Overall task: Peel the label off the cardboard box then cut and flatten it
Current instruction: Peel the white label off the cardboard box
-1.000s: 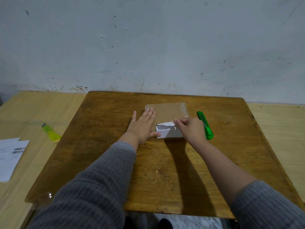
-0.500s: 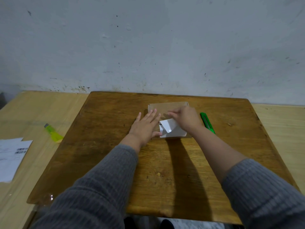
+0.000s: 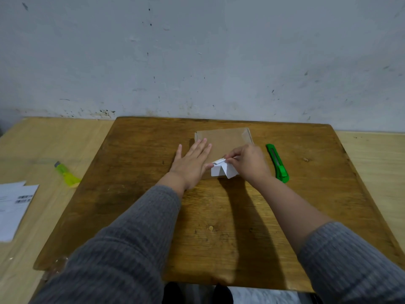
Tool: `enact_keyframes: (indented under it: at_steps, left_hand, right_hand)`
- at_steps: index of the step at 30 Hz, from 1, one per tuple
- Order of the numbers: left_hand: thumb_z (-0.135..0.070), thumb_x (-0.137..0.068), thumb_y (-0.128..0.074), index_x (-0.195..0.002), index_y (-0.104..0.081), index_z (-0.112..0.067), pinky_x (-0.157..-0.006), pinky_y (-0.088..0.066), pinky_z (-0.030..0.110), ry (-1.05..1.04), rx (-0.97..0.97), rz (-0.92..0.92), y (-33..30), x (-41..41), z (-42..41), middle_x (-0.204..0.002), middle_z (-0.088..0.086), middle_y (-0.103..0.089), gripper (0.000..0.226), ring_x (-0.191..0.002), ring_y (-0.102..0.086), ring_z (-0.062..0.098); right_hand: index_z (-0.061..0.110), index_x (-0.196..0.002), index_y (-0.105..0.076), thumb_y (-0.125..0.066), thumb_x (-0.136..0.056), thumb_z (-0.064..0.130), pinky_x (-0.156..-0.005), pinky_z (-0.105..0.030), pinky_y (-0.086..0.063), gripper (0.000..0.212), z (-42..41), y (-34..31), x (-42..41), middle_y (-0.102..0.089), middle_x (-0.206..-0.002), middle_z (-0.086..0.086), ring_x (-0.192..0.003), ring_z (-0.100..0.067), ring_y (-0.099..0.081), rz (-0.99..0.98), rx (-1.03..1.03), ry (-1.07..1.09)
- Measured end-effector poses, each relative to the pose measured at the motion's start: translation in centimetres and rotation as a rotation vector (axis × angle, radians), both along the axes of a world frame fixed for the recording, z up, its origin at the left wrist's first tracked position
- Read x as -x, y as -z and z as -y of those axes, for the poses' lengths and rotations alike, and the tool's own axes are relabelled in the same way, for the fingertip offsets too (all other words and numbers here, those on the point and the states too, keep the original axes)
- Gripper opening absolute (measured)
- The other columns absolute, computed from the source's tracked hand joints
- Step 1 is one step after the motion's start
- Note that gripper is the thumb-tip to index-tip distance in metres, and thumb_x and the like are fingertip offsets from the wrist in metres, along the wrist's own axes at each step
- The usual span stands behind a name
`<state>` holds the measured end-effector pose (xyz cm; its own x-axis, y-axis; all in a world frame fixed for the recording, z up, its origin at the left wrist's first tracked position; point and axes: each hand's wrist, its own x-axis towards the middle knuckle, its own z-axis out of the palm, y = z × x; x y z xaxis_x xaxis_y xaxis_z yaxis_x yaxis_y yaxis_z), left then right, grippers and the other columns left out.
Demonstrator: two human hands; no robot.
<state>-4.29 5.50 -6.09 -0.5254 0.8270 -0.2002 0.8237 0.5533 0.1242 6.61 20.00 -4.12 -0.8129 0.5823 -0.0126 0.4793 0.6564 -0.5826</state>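
Observation:
A flat brown cardboard box [image 3: 225, 139] lies on the dark wooden board, near its far middle. My left hand [image 3: 192, 163] presses flat on the box's left part, fingers spread, thumb against the label. A white label [image 3: 221, 170] on the box's near edge is partly lifted and folded back. My right hand [image 3: 249, 163] pinches the label's raised edge between thumb and fingers. A green utility knife [image 3: 277, 163] lies on the board just right of my right hand.
The dark wooden board [image 3: 131, 194] rests on a lighter table [image 3: 32, 145]. A yellow utility knife [image 3: 66, 175] and white papers with barcodes [image 3: 13, 207] lie on the table at the left. A grey wall stands right behind.
My right hand has pulled the label's free edge up and back over itself, so more white label is lifted off the box. My left hand stays pressed on the box.

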Motion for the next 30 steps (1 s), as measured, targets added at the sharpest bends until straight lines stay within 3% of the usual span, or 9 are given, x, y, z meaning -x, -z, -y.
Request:
enact_keyframes:
  at_steps: [9,12,15,17,20,23,26,30]
  left_hand:
    - [-0.049,-0.102,-0.017,-0.154,0.008,-0.027,-0.116,0.011,0.055,-0.012,0.010,0.017,0.0,0.0,-0.1,-0.159,-0.008,0.021,0.062,-0.145,0.020,0.010]
    - [-0.049,-0.102,-0.013,-0.154,0.007,-0.026,-0.117,0.011,0.054,-0.012,0.014,-0.009,-0.1,-0.1,-0.2,-0.160,-0.006,0.019,0.060,-0.146,0.019,0.011]
    - [-0.044,-0.104,-0.015,-0.154,0.004,-0.019,-0.119,0.010,0.048,0.010,0.009,-0.057,-0.3,-0.5,-0.6,-0.161,0.000,0.016,0.060,-0.147,0.015,0.013]
    - [-0.038,-0.105,-0.019,-0.155,-0.002,-0.014,-0.118,0.010,0.041,0.026,-0.024,-0.069,-0.6,-0.7,-1.0,-0.162,0.003,0.011,0.058,-0.148,0.011,0.014]
    - [-0.030,-0.105,-0.023,-0.154,-0.012,-0.015,-0.118,0.004,0.034,0.042,-0.111,-0.029,-1.4,-0.5,-2.0,-0.163,0.002,0.001,0.053,-0.149,0.003,0.013]
    - [-0.032,-0.106,-0.022,-0.155,-0.007,-0.017,-0.119,0.002,0.035,0.061,-0.092,0.035,-1.7,-0.1,-3.4,-0.162,0.001,0.004,0.053,-0.149,0.004,0.013]
    - [-0.034,-0.106,-0.019,-0.155,0.001,-0.016,-0.120,0.003,0.036,0.074,-0.023,0.053,-0.9,0.3,-4.2,-0.161,0.003,0.012,0.056,-0.148,0.009,0.015]
    - [-0.035,-0.106,-0.017,-0.154,0.004,-0.018,-0.120,0.005,0.036,0.052,-0.031,0.037,-0.2,0.3,-4.3,-0.161,0.001,0.015,0.055,-0.148,0.012,0.013]
  right_hand:
    - [0.026,-0.087,-0.076,-0.071,-0.082,0.023,-0.097,-0.041,-0.045,0.008,0.5,-0.2,-2.1,-0.074,-0.098,0.005,-0.101,-0.016,-0.062,-0.034,-0.027,0.081]
    - [0.026,-0.094,-0.075,-0.068,-0.084,0.018,-0.103,-0.045,-0.042,0.015,0.7,-0.4,-2.4,-0.071,-0.110,0.006,-0.109,-0.014,-0.061,-0.109,0.145,0.124]
    - [0.024,-0.103,-0.073,-0.060,-0.089,0.013,-0.109,-0.043,-0.037,0.022,0.6,-1.5,-2.5,-0.057,-0.134,0.008,-0.129,-0.012,-0.047,-0.296,0.358,0.159]
    - [0.023,-0.105,-0.072,-0.061,-0.090,0.018,-0.109,-0.040,-0.038,0.020,-0.2,-2.2,-2.1,-0.056,-0.135,0.008,-0.132,-0.011,-0.043,-0.306,0.294,0.137]
    - [0.023,-0.108,-0.071,-0.061,-0.090,0.026,-0.090,-0.039,-0.053,0.021,-1.5,-2.2,-1.3,-0.063,-0.126,0.009,-0.117,-0.014,-0.057,-0.077,0.116,0.102]
    - [0.027,-0.112,-0.069,-0.061,-0.089,0.030,-0.096,-0.042,-0.046,0.025,-2.1,-1.0,-1.0,-0.067,-0.119,0.004,-0.117,-0.018,-0.055,0.083,-0.052,-0.031]
    - [0.025,-0.108,-0.071,-0.065,-0.086,0.027,-0.097,-0.037,-0.043,0.023,-2.5,-0.1,-1.2,-0.068,-0.113,0.001,-0.113,-0.017,-0.052,0.067,-0.108,-0.065]
    - [0.022,-0.096,-0.075,-0.071,-0.081,0.023,-0.088,-0.032,-0.046,0.016,-2.0,0.5,-1.2,-0.071,-0.101,-0.001,-0.098,-0.018,-0.056,-0.030,-0.151,0.000]
